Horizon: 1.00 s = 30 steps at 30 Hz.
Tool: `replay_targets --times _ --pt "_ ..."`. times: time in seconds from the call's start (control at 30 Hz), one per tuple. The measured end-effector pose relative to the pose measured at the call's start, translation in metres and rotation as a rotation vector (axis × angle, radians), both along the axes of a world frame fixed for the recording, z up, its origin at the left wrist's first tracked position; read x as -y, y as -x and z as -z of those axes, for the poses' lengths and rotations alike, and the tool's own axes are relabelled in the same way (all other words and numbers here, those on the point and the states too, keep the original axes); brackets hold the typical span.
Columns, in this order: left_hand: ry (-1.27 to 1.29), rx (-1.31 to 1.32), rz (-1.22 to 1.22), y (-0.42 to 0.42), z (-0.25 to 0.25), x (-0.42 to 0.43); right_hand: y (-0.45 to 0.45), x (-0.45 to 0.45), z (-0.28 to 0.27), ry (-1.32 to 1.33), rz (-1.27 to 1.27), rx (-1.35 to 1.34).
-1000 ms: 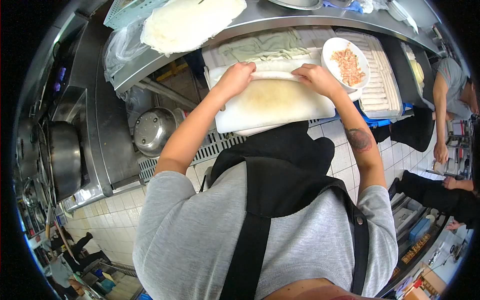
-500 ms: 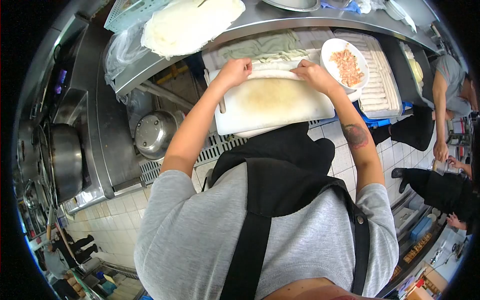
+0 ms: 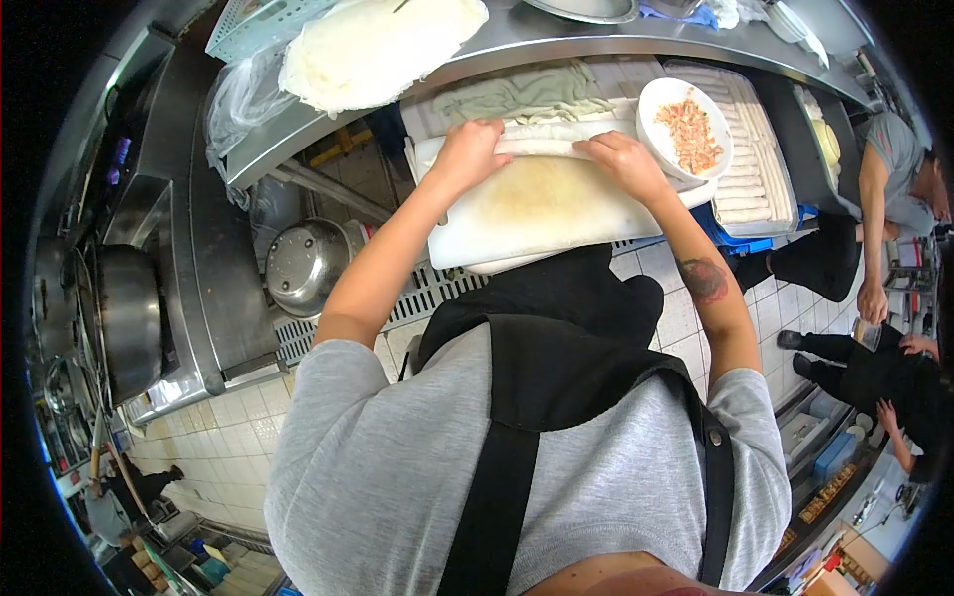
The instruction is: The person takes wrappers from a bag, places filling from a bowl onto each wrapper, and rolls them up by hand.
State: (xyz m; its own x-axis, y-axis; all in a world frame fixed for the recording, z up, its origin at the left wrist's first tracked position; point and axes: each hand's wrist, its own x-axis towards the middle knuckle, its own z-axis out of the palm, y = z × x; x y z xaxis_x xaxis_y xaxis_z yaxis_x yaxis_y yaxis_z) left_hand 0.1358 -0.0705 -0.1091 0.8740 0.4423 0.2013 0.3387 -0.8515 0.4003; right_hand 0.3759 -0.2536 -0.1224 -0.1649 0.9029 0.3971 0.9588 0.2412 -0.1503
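Observation:
A long white wrapper roll (image 3: pixel 542 148) lies across the far part of a white cutting board (image 3: pixel 596 219). My left hand (image 3: pixel 471 157) is closed over its left end, the thumb along the near side. At the other end, my right hand (image 3: pixel 626 162) has its fingers curled on the roll. Just right of that hand sits a white bowl (image 3: pixel 651 139) of chopped orange-pink filling (image 3: pixel 691 134). Beyond the roll, a crumpled greenish cloth (image 3: pixel 527 94) is spread out. What lies under my fingers is hidden.
A tray (image 3: pixel 790 214) of finished white rolls stands right of the bowl. A stack of thin white sheets (image 3: pixel 383 50) rests on the steel counter (image 3: pixel 477 70). A metal bowl (image 3: pixel 308 266) is low at left. Co-workers (image 3: pixel 879 179) are at the right.
My left hand has turned and come slightly nearer along the roll, its thumb now extended. My right hand has shifted a little left and nearer. Co-workers at the right have moved.

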Motion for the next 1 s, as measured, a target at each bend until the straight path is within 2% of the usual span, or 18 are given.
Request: replay_targets --times 0.1,0.3,0.4,0.57,0.7,0.77,0.87,1.0 --pt "-0.132 -0.018 0.034 0.0 0.003 -0.002 0.001 0.002 -0.001 -0.017 -0.01 -0.043" --pt "-0.068 -0.266 0.048 -0.011 -0.008 -0.015 -0.014 -0.008 0.001 0.102 0.042 -0.118" --pt "-0.164 -0.266 0.078 -0.016 -0.002 -0.027 -0.022 -0.016 0.003 0.152 0.048 -0.143" --pt "-0.144 -0.284 0.072 -0.024 -0.001 -0.035 -0.019 -0.022 -0.005 0.257 0.114 -0.154" --pt "-0.181 -0.306 0.059 -0.029 -0.003 -0.032 -0.005 -0.027 0.003 0.126 0.183 -0.049" --pt "-0.206 -0.247 0.012 -0.032 0.001 -0.022 0.009 -0.029 0.004 -0.033 0.17 0.034" --pt "-0.199 -0.097 -0.005 -0.039 0.006 -0.004 0.023 -0.028 0.01 0.001 0.083 -0.037" --pt "-0.145 0.053 0.009 -0.045 0.021 0.023 0.028 -0.029 0.009 0.007 0.1 -0.09"
